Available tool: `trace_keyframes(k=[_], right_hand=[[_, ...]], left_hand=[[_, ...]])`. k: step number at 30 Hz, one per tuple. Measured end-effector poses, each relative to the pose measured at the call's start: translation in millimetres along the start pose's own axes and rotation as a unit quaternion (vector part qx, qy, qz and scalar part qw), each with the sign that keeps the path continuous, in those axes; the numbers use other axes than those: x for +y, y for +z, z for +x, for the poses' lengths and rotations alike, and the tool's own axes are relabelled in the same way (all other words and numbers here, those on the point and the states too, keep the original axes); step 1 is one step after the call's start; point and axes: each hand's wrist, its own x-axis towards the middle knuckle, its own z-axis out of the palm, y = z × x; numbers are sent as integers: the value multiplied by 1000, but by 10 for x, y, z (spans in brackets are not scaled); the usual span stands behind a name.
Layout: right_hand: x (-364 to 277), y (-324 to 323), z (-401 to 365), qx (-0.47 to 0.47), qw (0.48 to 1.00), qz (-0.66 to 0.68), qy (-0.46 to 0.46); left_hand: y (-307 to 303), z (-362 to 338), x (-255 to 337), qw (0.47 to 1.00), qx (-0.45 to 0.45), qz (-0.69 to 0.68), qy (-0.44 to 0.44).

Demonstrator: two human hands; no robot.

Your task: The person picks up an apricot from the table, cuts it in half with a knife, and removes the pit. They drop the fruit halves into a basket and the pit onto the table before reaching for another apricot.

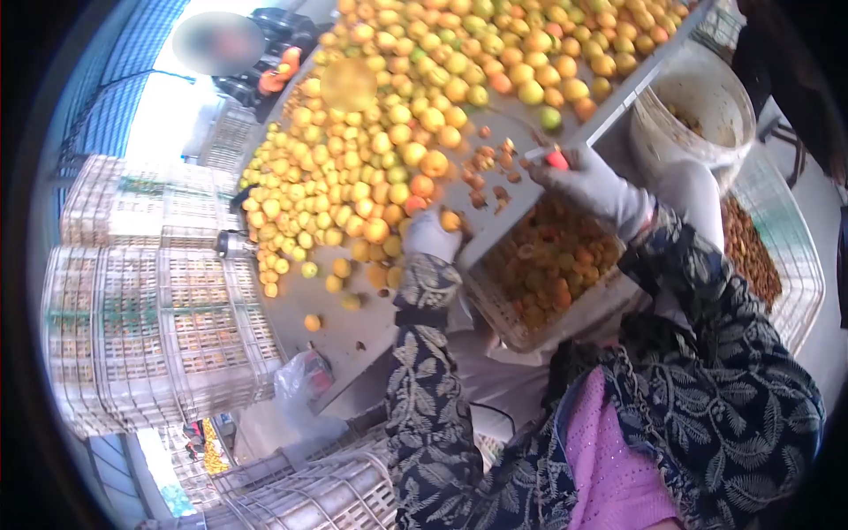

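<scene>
Round yellow and orange fruits [380,150] are heaped over the metal table. My left hand [431,236], in a white glove, is at the near edge of the heap, its fingers closed round an orange fruit [450,221]. My right hand [587,181], also gloved, is closed on a small tool with a red handle [556,160], above the table edge. Small brown pits [486,163] lie on the table between my hands. Under my right hand is a crate [508,331] holding halved fruits.
A white bucket [738,106] stands at the right, beside a crate of brown pits [751,252]. Stacked plastic crates [159,327] fill the left, with more crates [318,499] at the bottom. A person [278,66] in orange gloves is across the table, upper left.
</scene>
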Motion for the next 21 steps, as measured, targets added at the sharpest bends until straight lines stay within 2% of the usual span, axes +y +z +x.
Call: trace_keyframes(k=[1, 2, 3, 4, 5, 6, 7, 8, 10, 11, 12, 13, 16, 17, 18, 20, 21], right_hand=[[0, 1, 11, -5, 999, -32, -39], [-18, 17, 5, -2, 998, -46, -48], [-12, 20, 11, -6, 998, -48, -48], [-158, 55, -29, -25, 999, -30, -4], [-127, 98, -21, -15, 1000, -5, 14], [-146, 94, -5, -42, 996, 6, 82], [-168, 183, 22, -38, 998, 29, 44], [-192, 273, 39, -33, 998, 52, 6], [-341, 427, 23, -36, 992, 123, 6], [-436, 522, 93, -48, 994, 98, -27], [-575, 541, 8, -38, 994, 102, 29], [-561, 569, 35, -39, 994, 106, 5], [-547, 575, 74, -53, 992, 114, -16], [-560, 574, 81, -65, 990, 122, -9], [-604, 583, 85, -66, 991, 119, -9], [-691, 619, 94, -69, 984, 161, 38], [-650, 604, 135, -70, 987, 143, 33]], left_hand=[[-62, 11, 67, 997, -11, -67, 23], [-257, -107, 270, 999, 33, -7, 16], [-132, -80, 152, 992, 110, -55, 40], [-46, -26, 21, 986, 61, -154, 24], [-469, -137, 349, 926, -74, -367, -59], [-514, -160, 412, 841, -91, -527, -77], [-379, -146, 423, 740, -69, -664, -81], [-369, -148, 522, 743, -59, -663, -70], [-385, -174, 767, 670, -1, -737, 92], [-336, -180, 833, 735, 37, -670, 96], [-309, -171, 857, 793, 75, -597, 97], [-645, -283, 1087, 665, -11, -743, -71], [-499, -179, 986, 664, -17, -744, -70], [-418, -142, 954, 572, -44, -816, -73], [-342, -132, 907, 570, -42, -817, -72], [-430, -154, 911, 614, -6, -789, 28], [-485, -185, 925, 684, 21, -729, 14]])
